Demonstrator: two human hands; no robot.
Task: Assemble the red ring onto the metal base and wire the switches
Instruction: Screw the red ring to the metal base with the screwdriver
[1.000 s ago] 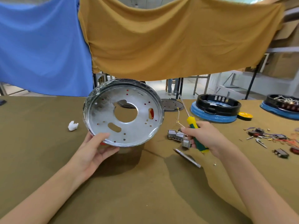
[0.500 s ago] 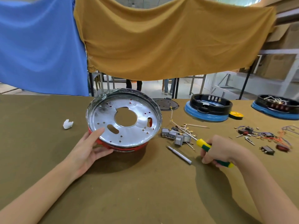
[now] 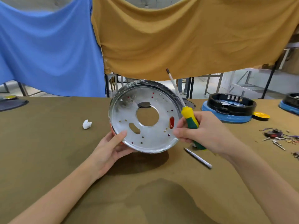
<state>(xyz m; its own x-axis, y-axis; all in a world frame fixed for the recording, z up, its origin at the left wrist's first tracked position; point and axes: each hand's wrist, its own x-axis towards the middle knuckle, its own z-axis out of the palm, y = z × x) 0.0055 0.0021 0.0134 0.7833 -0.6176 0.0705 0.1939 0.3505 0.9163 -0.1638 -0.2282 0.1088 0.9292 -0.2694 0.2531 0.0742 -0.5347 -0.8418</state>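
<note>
Near the centre of the frame the metal base [image 3: 145,117] was held tilted up off the desk [image 3: 48,143], its shiny dished face turned toward the camera. The red ring [image 3: 114,131] showed only as a thin red sliver at the base's lower left edge and through a slot on its right side, so it sat behind the metal. The left hand [image 3: 110,149] gripped the base's lower left rim, thumb pressed on the inner face and the other fingers curled behind. The right hand [image 3: 205,135] was clenched around the green and yellow handle of a screwdriver [image 3: 189,117], and its fingertips also touched the base's right rim; the shaft pointed up and to the left, its tip in front of the mustard cloth [image 3: 186,38].

On the desk just below the right hand lay a slim metal pen-like tool [image 3: 198,158] (whether a pen or a driver bit could not be told). A small white scrap [image 3: 87,124] lay left of the base. At the right edge of the frame was a loose cluster of switches and wires [image 3: 278,135], well apart from the base. Behind it, in the upper right, stood a black-and-blue round unit [image 3: 231,109]. A blue cloth [image 3: 48,46] hung in the upper left.
</note>
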